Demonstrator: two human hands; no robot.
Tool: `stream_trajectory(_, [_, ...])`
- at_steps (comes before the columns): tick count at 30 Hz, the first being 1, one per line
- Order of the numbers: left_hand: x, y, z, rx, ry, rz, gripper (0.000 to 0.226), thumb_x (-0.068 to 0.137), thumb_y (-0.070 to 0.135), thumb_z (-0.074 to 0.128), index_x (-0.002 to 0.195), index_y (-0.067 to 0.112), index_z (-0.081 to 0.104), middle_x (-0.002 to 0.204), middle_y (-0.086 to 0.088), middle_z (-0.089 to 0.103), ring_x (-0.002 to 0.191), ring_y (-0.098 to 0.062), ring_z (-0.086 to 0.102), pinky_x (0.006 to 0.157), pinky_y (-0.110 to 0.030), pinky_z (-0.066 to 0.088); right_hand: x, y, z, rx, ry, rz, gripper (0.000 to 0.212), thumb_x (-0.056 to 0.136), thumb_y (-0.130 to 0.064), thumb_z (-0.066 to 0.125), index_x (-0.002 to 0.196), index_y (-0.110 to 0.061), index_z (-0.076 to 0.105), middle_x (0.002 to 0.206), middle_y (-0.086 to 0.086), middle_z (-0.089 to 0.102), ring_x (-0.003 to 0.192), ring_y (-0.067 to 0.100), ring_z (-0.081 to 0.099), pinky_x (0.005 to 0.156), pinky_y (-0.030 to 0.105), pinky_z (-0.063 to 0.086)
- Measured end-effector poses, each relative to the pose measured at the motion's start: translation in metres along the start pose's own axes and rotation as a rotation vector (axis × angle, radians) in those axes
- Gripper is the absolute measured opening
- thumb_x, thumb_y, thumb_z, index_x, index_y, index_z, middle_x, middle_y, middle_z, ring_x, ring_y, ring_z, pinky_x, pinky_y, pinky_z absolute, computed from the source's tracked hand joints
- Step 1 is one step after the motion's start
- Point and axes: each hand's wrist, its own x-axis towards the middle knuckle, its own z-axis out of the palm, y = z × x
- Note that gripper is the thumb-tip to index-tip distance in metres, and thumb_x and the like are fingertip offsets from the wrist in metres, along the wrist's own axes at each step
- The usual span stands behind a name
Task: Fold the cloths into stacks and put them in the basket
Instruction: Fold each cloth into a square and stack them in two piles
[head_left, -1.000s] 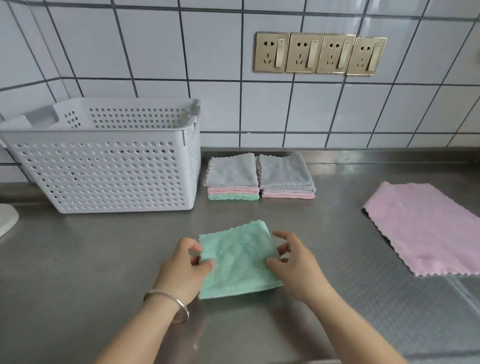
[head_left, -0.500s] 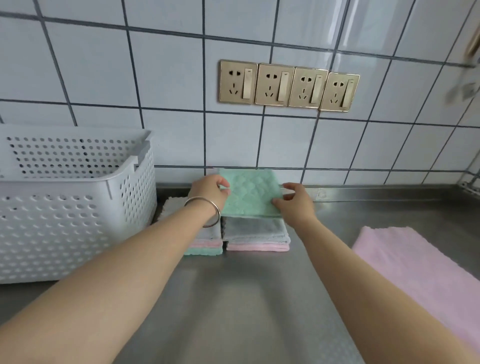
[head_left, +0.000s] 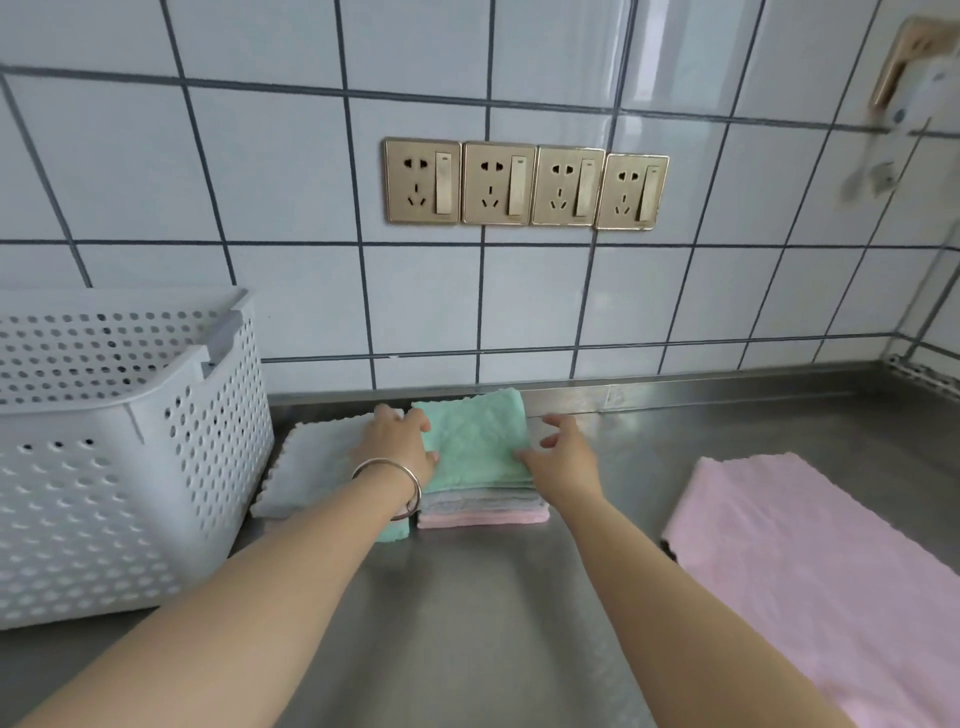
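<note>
A folded green cloth (head_left: 472, 441) lies on top of the right stack (head_left: 483, 512) of grey and pink cloths by the wall. My left hand (head_left: 397, 447) grips the green cloth's left edge, thumb on top. At the cloth's right edge, my right hand (head_left: 563, 462) has its fingers spread and only the thumb touches the cloth. The left stack (head_left: 311, 467), grey on top, sits beside it and is partly hidden by my left forearm. The white perforated basket (head_left: 130, 415) stands at the left. An unfolded pink cloth (head_left: 805, 545) lies flat at the right.
The steel counter (head_left: 467, 623) runs along a tiled wall with a row of gold sockets (head_left: 524, 184). The basket stands close against the left stack. A corner of the wall closes off the far right.
Both hands lifted the folded green cloth from the front of the counter, carried it to the back and lowered it onto the right stack. My right hand's fingers have spread off it.
</note>
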Motion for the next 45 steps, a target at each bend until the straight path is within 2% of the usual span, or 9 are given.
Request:
stream_trajectory(3, [-0.019,0.007,-0.024,0.036,0.201,0.125,0.036,0.084,0.024,0.059,0.12,0.022,0.052,0.122,-0.006,0.042,0.116,-0.026,0.044,0.09,-0.037,0.044,-0.017,0.009,-0.032,0.009,0.164,-0.111,0.04,0.085,-0.021,0.062,0.124,-0.018,0.052,0.103,-0.003,0.051,0.087,0.015,0.054,0.074,0.027,0.045])
stream_trajectory(6, [-0.047,0.013,-0.04,-0.038,0.346,0.308,0.03,0.08,0.017,0.062,0.11,0.017,0.061,0.112,-0.008,0.05,0.106,-0.029,0.051,0.084,-0.039,0.047,-0.053,0.046,-0.072,-0.339,0.283,-0.144,0.029,0.085,-0.021,0.058,0.114,-0.019,0.06,0.108,-0.002,0.054,0.099,0.016,0.053,0.079,0.028,0.044])
stream_trajectory(13, [-0.132,0.032,-0.001,-0.176,0.233,0.377,0.02,0.074,0.013,0.069,0.094,0.016,0.067,0.103,-0.006,0.056,0.1,-0.03,0.058,0.08,-0.038,0.051,-0.127,0.107,-0.133,-0.992,0.141,0.071,0.025,0.091,-0.022,0.042,0.11,-0.01,0.054,0.115,0.006,0.054,0.108,0.025,0.049,0.082,0.031,0.043])
stream_trajectory(24, [-0.218,0.041,0.048,-0.185,-0.192,0.505,0.073,0.072,0.052,0.054,0.14,0.03,0.034,0.145,0.016,0.03,0.134,-0.006,0.032,0.11,-0.019,0.026,-0.23,0.065,-0.11,-0.452,-0.323,-0.041,0.018,0.081,-0.04,0.053,0.075,-0.022,0.054,0.083,-0.006,0.056,0.075,0.011,0.047,0.069,0.023,0.04])
stream_trajectory(27, [-0.228,0.027,0.043,-0.22,-0.011,0.509,0.057,0.067,0.015,0.053,0.12,0.037,0.055,0.128,0.02,0.052,0.115,-0.009,0.054,0.092,-0.023,0.044,-0.259,0.053,-0.106,-0.169,-0.443,-0.009,0.033,0.059,-0.057,0.052,0.073,-0.028,0.056,0.068,-0.015,0.054,0.069,0.002,0.048,0.067,0.015,0.039])
stream_trajectory(29, [-0.23,0.011,0.036,-0.29,0.11,0.503,0.053,0.051,0.004,0.052,0.09,0.038,0.064,0.097,0.02,0.067,0.083,-0.012,0.065,0.068,-0.025,0.049,-0.268,0.051,-0.104,-0.106,-0.504,-0.041,0.014,0.065,-0.044,0.058,0.067,-0.031,0.055,0.065,-0.019,0.055,0.064,-0.006,0.048,0.065,0.009,0.038])
stream_trajectory(33, [-0.229,-0.037,0.011,-0.232,0.257,0.642,0.055,0.035,-0.009,0.055,0.069,0.031,0.072,0.082,0.014,0.072,0.085,-0.002,0.053,0.075,-0.017,0.042,-0.278,0.049,-0.099,-0.099,-0.564,-0.143,0.02,0.074,-0.022,0.062,0.061,-0.035,0.055,0.08,-0.019,0.057,0.078,-0.005,0.052,0.075,0.005,0.04])
stream_trajectory(39, [-0.271,-0.106,-0.041,0.014,0.138,0.783,0.051,0.053,0.013,0.033,0.073,0.032,0.075,0.081,0.02,0.071,0.09,0.002,0.051,0.095,-0.01,0.027,-0.287,0.039,-0.071,-0.175,-0.694,-0.303,0.019,0.07,-0.015,0.061,0.083,-0.003,0.07,0.088,-0.028,0.054,0.091,-0.005,0.05,0.087,0.01,0.04])
stream_trajectory(45, [-0.33,-0.168,-0.065,0.147,-0.026,0.795,0.036,0.068,0.026,0.045,0.082,0.047,0.071,0.081,0.033,0.064,0.076,0.012,0.05,0.059,-0.001,0.04,-0.3,0.024,-0.04,-0.339,-0.859,-0.432,0.011,0.061,-0.029,0.054,0.053,-0.037,0.056,0.097,-0.025,0.054,0.096,-0.006,0.042,0.078,0.011,0.033])
